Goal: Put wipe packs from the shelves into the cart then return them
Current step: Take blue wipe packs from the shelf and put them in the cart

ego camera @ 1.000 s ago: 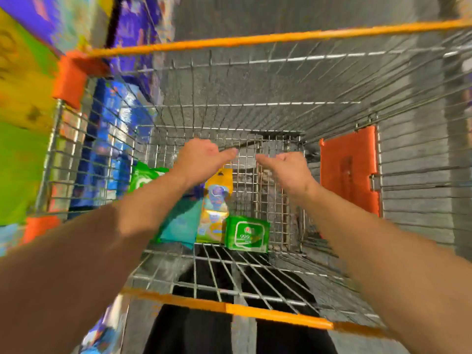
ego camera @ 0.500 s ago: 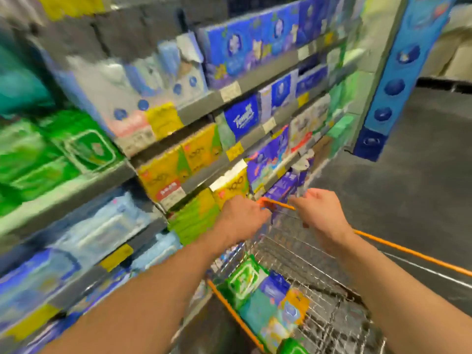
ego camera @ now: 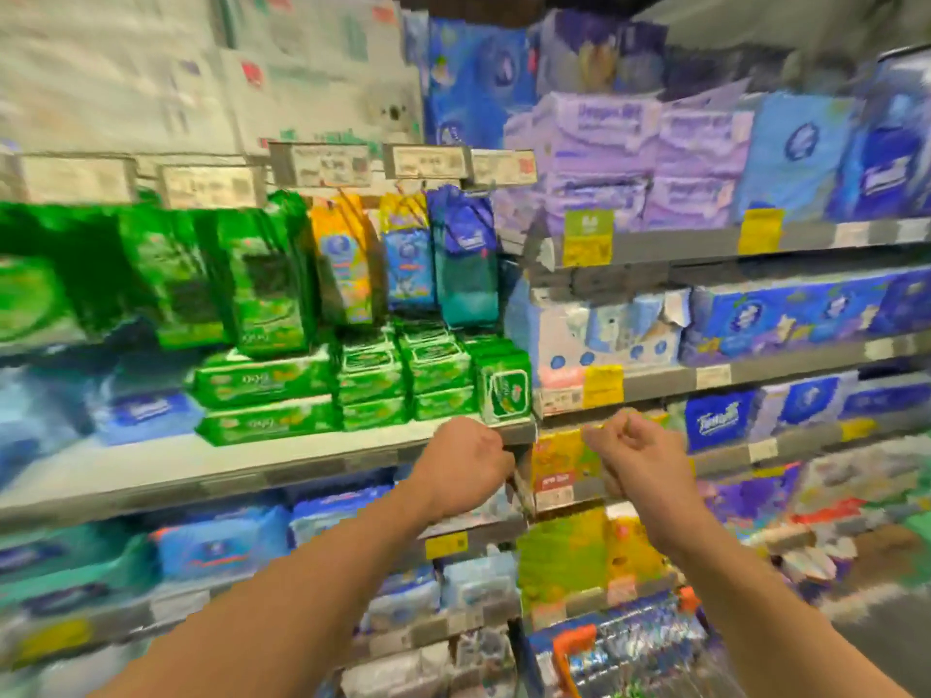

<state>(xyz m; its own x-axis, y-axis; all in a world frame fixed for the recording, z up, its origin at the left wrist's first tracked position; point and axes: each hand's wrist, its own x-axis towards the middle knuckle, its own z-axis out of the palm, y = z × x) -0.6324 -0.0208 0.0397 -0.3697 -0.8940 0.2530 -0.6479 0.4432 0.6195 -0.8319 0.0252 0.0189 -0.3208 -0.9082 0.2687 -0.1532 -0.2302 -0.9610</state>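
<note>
Blurring hides whether both hands [ego camera: 466, 466] [ego camera: 637, 460] grip anything; cart [ego camera: 574, 642] cropped.

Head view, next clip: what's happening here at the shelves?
A person stands facing store shelves stocked with wipe and tissue packs. Both arms are raised toward the shelf edge: the left hand and the right hand have curled fingers and hold nothing. Small green wipe packs sit stacked on the shelf just above the left hand, with taller green, yellow and blue packs behind. A corner of the cart shows at the bottom. No pack is being handled right now.
</note>
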